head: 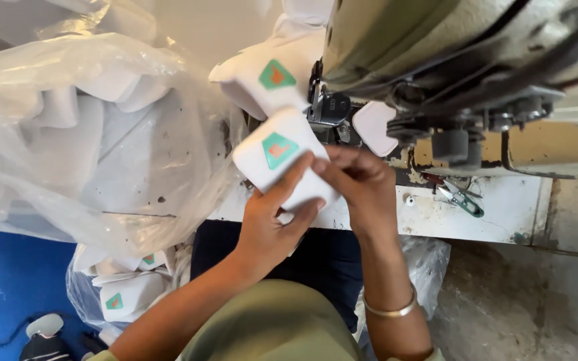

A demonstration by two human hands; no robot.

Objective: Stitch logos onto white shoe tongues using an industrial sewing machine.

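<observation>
We have both hands on one small white padded fabric piece with a green triangular patch (277,159), held up at the centre of the frame just in front of the head of the grey-green industrial sewing machine (463,60). The left hand (272,224) cups it from below, thumb running up its face, and the right hand (362,184) pinches its right edge between thumb and fingertips. A thin gold bangle (389,309) sits on that wrist.

How far along are we? A second white piece with the same green patch (269,77) hangs just above, at the machine's needle area, seemingly chained to ours, and another plain white piece (374,127) lies to the right of the presser foot. A clear plastic bag of white pieces (102,134) fills the upper left, and more patched pieces in a second bag (125,294) lie low at lower left on the blue floor (8,281). So a good many are through, we judge, but which pile is finished and which waits we cannot tell.

The pieces look soft, smooth and rounded at the corners, the bags thin and crinkled. The white worktop (483,214) is chipped and stained, with green-handled thread snips (463,199) lying near its edge.
</observation>
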